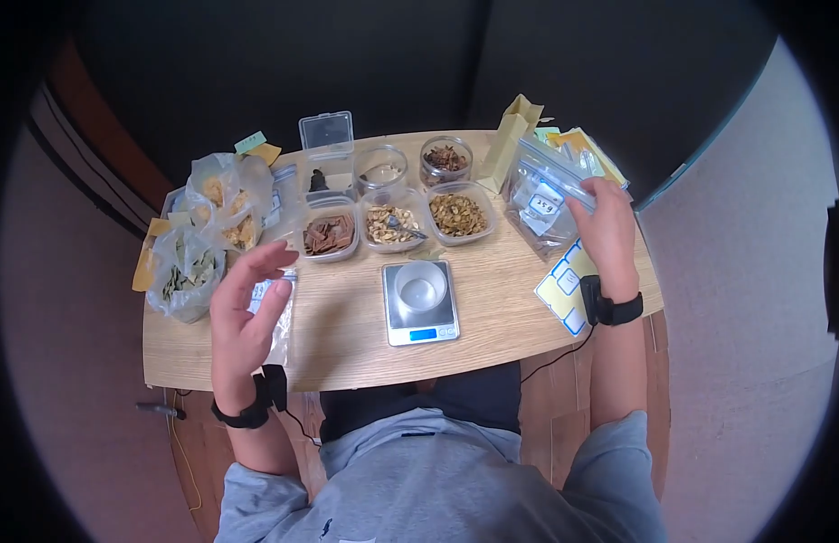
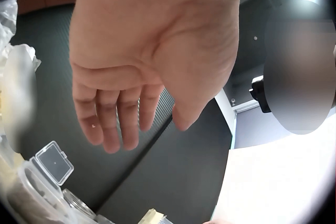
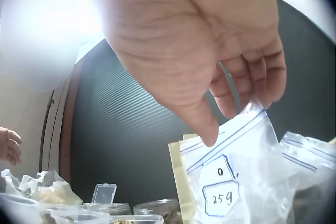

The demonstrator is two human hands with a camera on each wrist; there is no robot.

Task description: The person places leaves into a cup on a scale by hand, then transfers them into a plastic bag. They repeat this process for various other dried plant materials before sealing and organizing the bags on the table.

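Note:
My right hand [image 1: 609, 231] grips the top edge of a clear zip bag [image 1: 530, 220] at the table's right side; a label is on its front. In the right wrist view the fingers are bent at the upper corner of the bag [image 3: 262, 166], which reads 25g, with the thumb by its zip edge. My left hand [image 1: 247, 312] hovers, fingers relaxed and holding nothing, above a flat clear bag [image 1: 282, 330]. The left wrist view shows its palm [image 2: 152, 50] and loose fingers. Between the hands, a scale [image 1: 422, 328] bears a small clear cup [image 1: 421, 288].
Tubs of dried pieces [image 1: 330, 233], [image 1: 392, 226], [image 1: 458, 215] stand behind the scale, with round jars [image 1: 446, 156] and an open-lidded box [image 1: 327, 136] farther back. Plastic bags [image 1: 186, 271] are at left. A paper bag [image 1: 510, 140] and yellow labelled card [image 1: 564, 285] are at right.

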